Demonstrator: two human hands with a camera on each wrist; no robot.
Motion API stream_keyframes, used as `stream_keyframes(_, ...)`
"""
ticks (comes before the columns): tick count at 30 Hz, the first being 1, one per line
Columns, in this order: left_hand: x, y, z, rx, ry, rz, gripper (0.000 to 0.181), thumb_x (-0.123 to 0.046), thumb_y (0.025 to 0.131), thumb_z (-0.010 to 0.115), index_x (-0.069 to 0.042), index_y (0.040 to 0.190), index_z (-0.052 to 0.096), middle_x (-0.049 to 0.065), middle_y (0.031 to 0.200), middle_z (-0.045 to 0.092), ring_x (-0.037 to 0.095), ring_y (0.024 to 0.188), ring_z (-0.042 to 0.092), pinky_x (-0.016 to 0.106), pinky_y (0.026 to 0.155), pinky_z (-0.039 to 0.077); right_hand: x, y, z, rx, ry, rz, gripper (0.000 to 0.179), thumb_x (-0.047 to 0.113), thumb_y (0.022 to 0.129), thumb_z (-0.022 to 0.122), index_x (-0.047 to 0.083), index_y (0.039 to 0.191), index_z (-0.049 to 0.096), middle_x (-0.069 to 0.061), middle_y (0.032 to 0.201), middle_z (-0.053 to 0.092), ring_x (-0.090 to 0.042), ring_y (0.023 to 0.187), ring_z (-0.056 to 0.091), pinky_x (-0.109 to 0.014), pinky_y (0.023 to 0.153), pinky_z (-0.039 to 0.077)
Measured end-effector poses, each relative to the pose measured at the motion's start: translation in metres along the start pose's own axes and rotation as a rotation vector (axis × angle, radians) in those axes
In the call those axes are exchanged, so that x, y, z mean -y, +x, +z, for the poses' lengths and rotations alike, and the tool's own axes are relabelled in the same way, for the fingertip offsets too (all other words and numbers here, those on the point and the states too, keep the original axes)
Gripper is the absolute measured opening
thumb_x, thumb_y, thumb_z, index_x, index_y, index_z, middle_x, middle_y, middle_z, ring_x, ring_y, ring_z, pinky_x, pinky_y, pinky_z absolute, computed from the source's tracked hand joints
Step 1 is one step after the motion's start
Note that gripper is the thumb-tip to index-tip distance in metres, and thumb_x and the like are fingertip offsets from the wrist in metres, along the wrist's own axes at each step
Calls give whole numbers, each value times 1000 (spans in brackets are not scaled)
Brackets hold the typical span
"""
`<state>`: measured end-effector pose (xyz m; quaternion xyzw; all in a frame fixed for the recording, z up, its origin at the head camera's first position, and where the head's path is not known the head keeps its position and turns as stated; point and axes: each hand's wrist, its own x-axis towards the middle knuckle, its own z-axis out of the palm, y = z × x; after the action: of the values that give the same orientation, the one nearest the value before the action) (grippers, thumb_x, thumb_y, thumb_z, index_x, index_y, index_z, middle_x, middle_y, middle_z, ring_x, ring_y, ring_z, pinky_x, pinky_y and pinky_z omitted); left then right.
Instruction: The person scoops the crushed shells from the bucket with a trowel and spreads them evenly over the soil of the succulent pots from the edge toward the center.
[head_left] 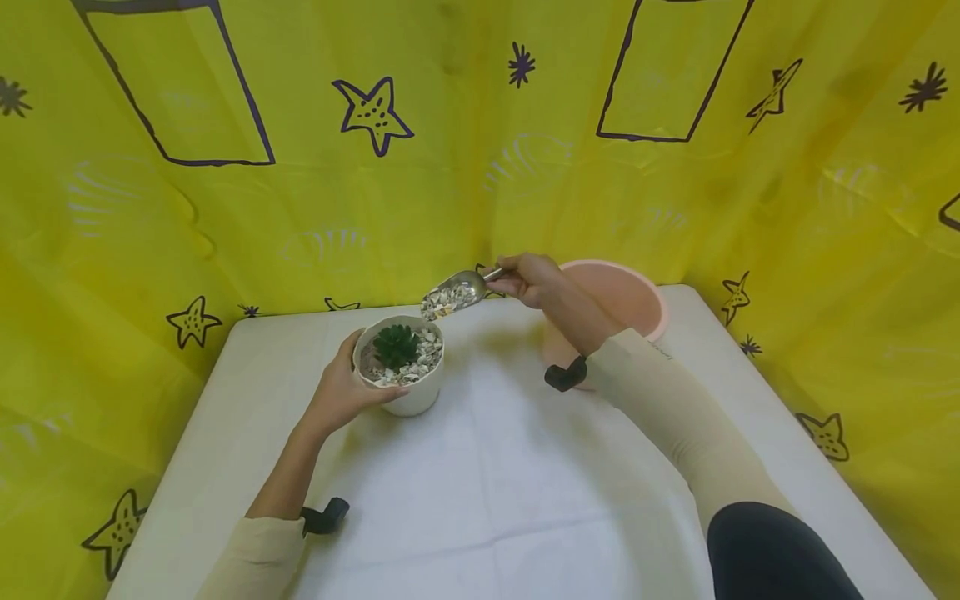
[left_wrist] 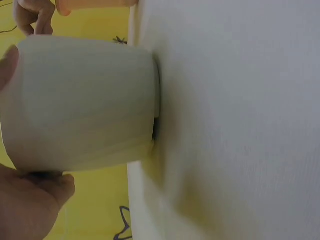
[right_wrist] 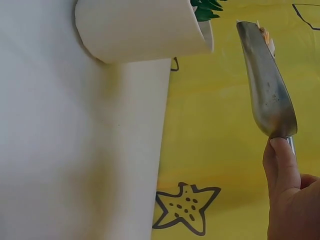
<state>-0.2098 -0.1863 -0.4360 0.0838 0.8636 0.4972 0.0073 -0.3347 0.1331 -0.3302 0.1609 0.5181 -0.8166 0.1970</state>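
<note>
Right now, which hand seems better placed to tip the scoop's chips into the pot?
Probably the right hand: it holds the scoop of chips raised near the pot. The left hand is occupied, gripping the pot.

Right hand higher than left hand

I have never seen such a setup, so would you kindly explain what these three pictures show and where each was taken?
There is no machine here, only a person's left hand and right hand. The wide picture comes from a camera worn on the head; the other two come from cameras on the left and right wrists, and look sideways. On the white table are a white pot, with a green plant and pale chips inside, and a pink bucket. The left hand holds the pot by its side; the right hand grips a metal scoop loaded with chips, near the pot's rim.
</note>
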Motion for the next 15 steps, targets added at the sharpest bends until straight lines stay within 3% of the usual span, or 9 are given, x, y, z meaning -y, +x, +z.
stream_keyframes(4,6,1,-6,46,-15,20,122,-29,76,97,-5,166,19,26,161,36,47,144,40,66,111,41,-2,1,3,-4,-24,-4,23,7,112,48,-4,96,60,-16,77,71,-24,61,75,-29,75,62)
stream_keyframes(7,10,0,-5,46,-32,3,126,-29,76,97,-6,168,13,26,163,32,47,147,36,66,113,39,-3,2,4,-7,-34,-3,21,7,112,48,-4,98,59,-16,77,71,-25,61,75,-30,78,61)
stream_keyframes(11,10,-3,5,-17,-63,-14,131,-26,75,98,-10,169,8,24,167,26,46,151,30,67,116,33,-4,3,5,-3,-37,5,19,8,112,49,-4,101,60,-15,78,72,-24,62,75,-31,81,60)
stream_keyframes(15,3,-7,22,-140,-103,12,129,-25,74,98,-9,169,10,20,169,23,43,153,27,65,119,30,-5,3,6,-17,-29,10,19,8,112,50,-5,104,61,-15,78,73,-24,62,75,-31,79,61)
